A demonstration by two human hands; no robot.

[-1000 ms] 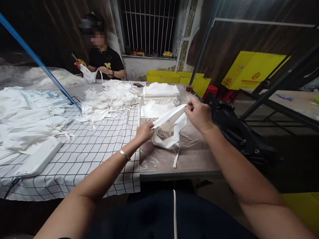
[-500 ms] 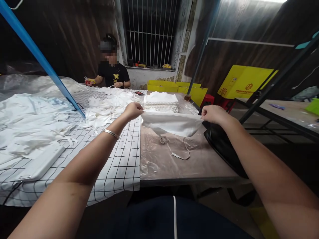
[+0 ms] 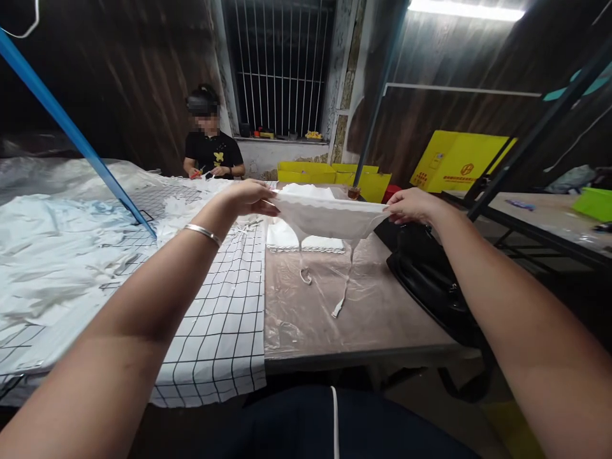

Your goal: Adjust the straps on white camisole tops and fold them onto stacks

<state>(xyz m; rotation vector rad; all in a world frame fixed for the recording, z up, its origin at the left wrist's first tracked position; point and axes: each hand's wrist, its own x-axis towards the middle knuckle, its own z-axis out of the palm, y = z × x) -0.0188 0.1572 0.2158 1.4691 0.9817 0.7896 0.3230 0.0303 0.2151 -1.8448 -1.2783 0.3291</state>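
- While both arms reach forward, the left hand (image 3: 248, 197) and the right hand (image 3: 412, 205) stretch a small white fabric piece (image 3: 329, 218) between them, raised above the brown plastic-covered table (image 3: 382, 306).
- Each grip is pinched shut on one end of the fabric's top edge.
- Two thin white straps (image 3: 343, 290) hang from the fabric, their ends touching the table.
- A stack of folded white fabric (image 3: 306, 239) lies just behind.
- A black bag (image 3: 430, 280) sits beside the right forearm.
- A black-and-white checked cloth (image 3: 224, 306) covers the table's left part.
- Another person in a black shirt (image 3: 213, 153) sits at the far end.
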